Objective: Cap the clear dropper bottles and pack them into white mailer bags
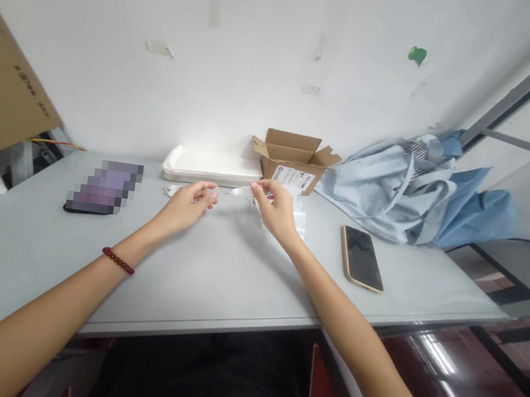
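Left hand (189, 203) pinched shut on small white thing (241, 191). Right hand (277, 212) pinched its other end. Thing hung just over bench (215, 270), near open brown box (294, 157). Phone (362, 258) lay at right.

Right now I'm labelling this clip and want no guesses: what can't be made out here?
All in the head view:
Small white item, pinched by left hand and right hand: too small, partly covered by fingers.
Dark device on the table: blurred out.
Open cardboard box: its own walls hide the inside.
Large carton: cut off by the left edge.
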Demonstrator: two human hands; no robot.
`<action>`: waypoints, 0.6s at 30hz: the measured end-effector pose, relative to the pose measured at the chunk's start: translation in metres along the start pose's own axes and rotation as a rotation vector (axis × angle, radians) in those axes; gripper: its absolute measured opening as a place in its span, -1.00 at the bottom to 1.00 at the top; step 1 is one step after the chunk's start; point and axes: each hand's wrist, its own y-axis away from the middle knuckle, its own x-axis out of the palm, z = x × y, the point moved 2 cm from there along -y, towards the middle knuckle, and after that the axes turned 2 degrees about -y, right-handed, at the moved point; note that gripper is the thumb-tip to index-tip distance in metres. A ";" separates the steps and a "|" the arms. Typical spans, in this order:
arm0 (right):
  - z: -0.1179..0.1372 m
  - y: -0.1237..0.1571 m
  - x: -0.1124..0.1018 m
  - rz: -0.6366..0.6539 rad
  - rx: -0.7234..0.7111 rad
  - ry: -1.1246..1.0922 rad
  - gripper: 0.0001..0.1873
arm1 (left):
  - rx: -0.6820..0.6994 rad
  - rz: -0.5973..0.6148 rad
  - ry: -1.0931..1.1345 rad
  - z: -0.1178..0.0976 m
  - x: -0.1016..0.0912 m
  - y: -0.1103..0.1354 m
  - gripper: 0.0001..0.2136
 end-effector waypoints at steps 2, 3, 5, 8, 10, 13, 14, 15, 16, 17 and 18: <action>0.000 0.000 0.000 0.004 0.020 -0.014 -0.69 | -0.029 0.011 0.037 -0.002 -0.002 0.000 -0.65; -0.001 0.000 0.000 0.005 0.023 -0.017 -0.69 | -0.027 0.013 0.049 -0.003 -0.002 0.000 -0.68; -0.002 -0.001 0.000 0.002 0.023 -0.022 -0.69 | -0.008 -0.003 0.076 -0.007 -0.003 0.001 -0.71; -0.002 -0.001 0.000 -0.009 0.012 -0.034 -0.67 | 0.016 -0.027 0.120 -0.010 -0.003 0.003 -0.74; -0.002 -0.001 0.001 -0.012 0.008 -0.041 -0.67 | 0.014 -0.030 0.150 -0.010 -0.003 0.003 -0.75; -0.001 0.000 0.000 -0.008 0.011 -0.049 -0.68 | 0.007 -0.025 0.196 -0.009 -0.002 0.003 -0.77; -0.001 0.000 0.000 -0.006 0.012 -0.052 -0.68 | 0.006 -0.025 0.208 -0.008 -0.002 0.002 -0.77; -0.001 0.000 0.000 -0.004 0.013 -0.054 -0.68 | 0.006 -0.029 0.221 -0.008 -0.002 0.002 -0.77; 0.000 0.000 0.000 -0.001 0.015 -0.056 -0.69 | 0.006 -0.035 0.236 -0.007 -0.003 0.002 -0.76; 0.000 0.000 0.000 0.001 0.016 -0.057 -0.69 | 0.007 -0.040 0.250 -0.006 -0.003 0.001 -0.75; 0.000 0.000 0.001 0.004 0.017 -0.059 -0.68 | 0.009 -0.046 0.262 -0.005 -0.003 0.001 -0.75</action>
